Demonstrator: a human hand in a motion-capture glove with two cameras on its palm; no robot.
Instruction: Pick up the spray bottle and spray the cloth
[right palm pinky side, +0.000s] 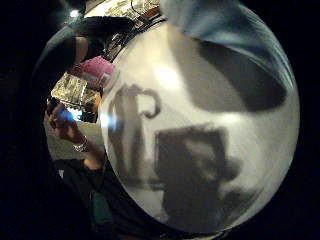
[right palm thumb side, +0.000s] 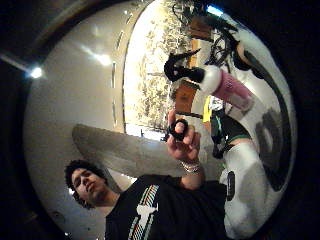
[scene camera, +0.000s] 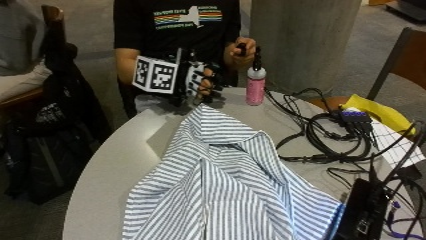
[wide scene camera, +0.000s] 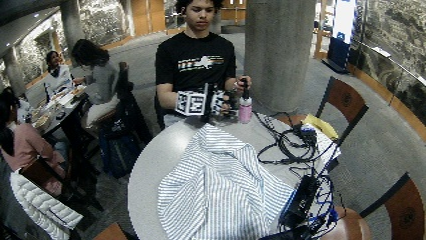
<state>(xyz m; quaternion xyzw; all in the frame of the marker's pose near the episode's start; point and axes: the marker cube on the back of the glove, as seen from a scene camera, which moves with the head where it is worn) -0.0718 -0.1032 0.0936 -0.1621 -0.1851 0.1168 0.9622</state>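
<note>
The outside view is looking down across the round surface (scene camera: 120, 150) from the side opposite the person, sitting close, with the striped cloth (scene camera: 226, 185) filling its foreground and the pink spray bottle (scene camera: 255, 82) toward 12 o'clock. The wide outside view is facing the same way from higher and farther back, taking in the whole surface (wide scene camera: 150, 165), the cloth (wide scene camera: 219, 190) and the bottle (wide scene camera: 245, 107). The thumb side palm view is looking up from low beside the bottle (right palm thumb side: 225, 85) toward the person. The little finger side palm view is facing the surface (right palm pinky side: 200, 100) closely, sharing the bottle (right palm pinky side: 97, 70) at its edge.
</note>
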